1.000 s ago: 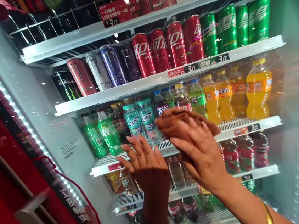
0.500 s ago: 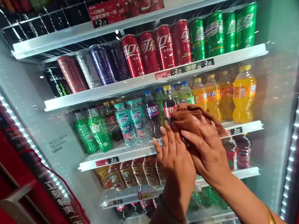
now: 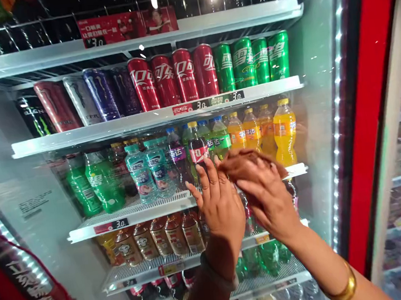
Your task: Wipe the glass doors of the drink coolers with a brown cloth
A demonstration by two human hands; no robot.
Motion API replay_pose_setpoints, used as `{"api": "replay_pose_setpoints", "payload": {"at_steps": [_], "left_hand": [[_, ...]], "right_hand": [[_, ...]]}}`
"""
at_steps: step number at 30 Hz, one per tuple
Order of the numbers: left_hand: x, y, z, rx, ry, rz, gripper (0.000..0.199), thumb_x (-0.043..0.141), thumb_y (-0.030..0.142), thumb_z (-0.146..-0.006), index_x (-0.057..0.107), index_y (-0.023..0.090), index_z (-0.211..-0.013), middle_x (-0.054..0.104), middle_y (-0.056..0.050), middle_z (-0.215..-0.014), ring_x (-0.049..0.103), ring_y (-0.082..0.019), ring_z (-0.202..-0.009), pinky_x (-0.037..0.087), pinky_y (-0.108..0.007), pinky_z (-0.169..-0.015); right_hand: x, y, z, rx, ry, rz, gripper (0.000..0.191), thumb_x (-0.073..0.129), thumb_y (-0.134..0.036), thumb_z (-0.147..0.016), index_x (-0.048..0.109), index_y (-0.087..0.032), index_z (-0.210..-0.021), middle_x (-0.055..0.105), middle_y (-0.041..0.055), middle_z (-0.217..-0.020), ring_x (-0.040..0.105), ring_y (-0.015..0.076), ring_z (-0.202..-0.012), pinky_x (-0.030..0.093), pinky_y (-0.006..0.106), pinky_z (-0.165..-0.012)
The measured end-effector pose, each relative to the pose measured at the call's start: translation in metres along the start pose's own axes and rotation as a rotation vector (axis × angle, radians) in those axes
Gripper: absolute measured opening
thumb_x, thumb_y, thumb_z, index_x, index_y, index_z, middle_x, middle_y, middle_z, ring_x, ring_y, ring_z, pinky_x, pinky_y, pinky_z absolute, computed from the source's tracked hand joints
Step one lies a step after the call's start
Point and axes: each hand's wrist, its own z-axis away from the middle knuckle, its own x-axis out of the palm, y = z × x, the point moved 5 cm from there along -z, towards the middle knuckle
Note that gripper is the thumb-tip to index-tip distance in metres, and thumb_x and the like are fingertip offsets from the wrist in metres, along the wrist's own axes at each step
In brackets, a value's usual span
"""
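Observation:
My left hand (image 3: 222,205) is raised in front of the bottle shelf, its fingers spread and nothing in its grasp. Beside it, my right hand (image 3: 268,195) holds a brown cloth (image 3: 248,159), which bulges out above the fingers. Both hands are close together in front of a dark bottle with a red label (image 3: 197,145) and the bottles around it. Whether the left fingertips touch the cloth's edge cannot be made out. A gold bangle (image 3: 343,285) is on the right wrist.
Cans (image 3: 185,77) line the shelf (image 3: 112,130) above, and orange bottles (image 3: 284,131) stand to the right. Brown-labelled bottles (image 3: 173,234) fill the shelf below. A red frame (image 3: 371,103) borders the cooler at right, and a lit strip (image 3: 8,232) runs down the left.
The view has shifted right, so the shelves appear further left. The cloth and my right hand are a little further right from the red-label bottle; the left hand's fingers remain spread.

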Motion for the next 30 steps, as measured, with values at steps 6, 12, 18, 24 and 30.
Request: {"api": "replay_pose_setpoints", "payload": {"at_steps": [6,12,18,24,30], "left_hand": [[0.014,0.023,0.004,0.038,-0.048,-0.025,0.074,0.047,0.015,-0.105,0.013,0.016,-0.170,0.028,-0.015,-0.172,0.006,-0.026,-0.165,0.000,-0.065,-0.134],[0.020,0.036,0.003,-0.002,-0.016,-0.023,0.072,0.046,0.015,-0.105,0.015,0.016,-0.170,0.030,-0.014,-0.172,-0.001,-0.023,-0.165,-0.007,-0.063,-0.133],[0.025,0.048,0.011,0.027,-0.055,-0.019,0.074,0.044,0.008,-0.101,0.018,0.015,-0.170,0.031,-0.013,-0.172,0.000,-0.024,-0.165,-0.006,-0.065,-0.132],[0.040,0.078,0.010,-0.018,-0.065,-0.014,0.070,0.047,0.015,-0.103,0.022,0.012,-0.168,0.033,-0.016,-0.172,0.005,-0.027,-0.166,-0.013,-0.069,-0.128],[0.050,0.104,0.015,0.120,-0.071,-0.006,0.052,0.042,0.015,-0.103,0.053,0.014,-0.154,0.038,-0.009,-0.171,0.007,-0.022,-0.166,-0.011,-0.058,-0.132]], "right_hand": [[-0.032,0.053,0.033,0.091,-0.020,0.033,0.064,0.062,-0.010,-0.093,0.054,-0.037,-0.151,0.046,0.0061,-0.168,0.040,0.0338,-0.159,0.022,0.073,-0.131],[-0.034,0.048,-0.013,0.128,0.072,0.038,0.059,0.059,-0.008,-0.095,0.055,-0.035,-0.148,0.046,0.0061,-0.168,0.033,0.0327,-0.162,0.023,0.071,-0.131],[-0.032,0.050,0.054,-0.067,-0.114,0.014,0.054,0.062,-0.008,-0.094,0.059,-0.031,-0.143,0.050,0.0076,-0.164,0.038,0.0299,-0.160,0.025,0.066,-0.132],[-0.061,0.096,0.021,0.212,0.164,0.005,0.059,0.060,-0.012,-0.094,0.054,-0.033,-0.149,0.044,0.0099,-0.169,0.040,0.0359,-0.158,0.026,0.075,-0.128],[-0.050,0.079,0.037,0.029,0.050,-0.012,0.065,0.061,-0.012,-0.094,0.050,-0.036,-0.153,0.043,0.0057,-0.170,0.038,0.0338,-0.159,0.026,0.069,-0.131]]}}
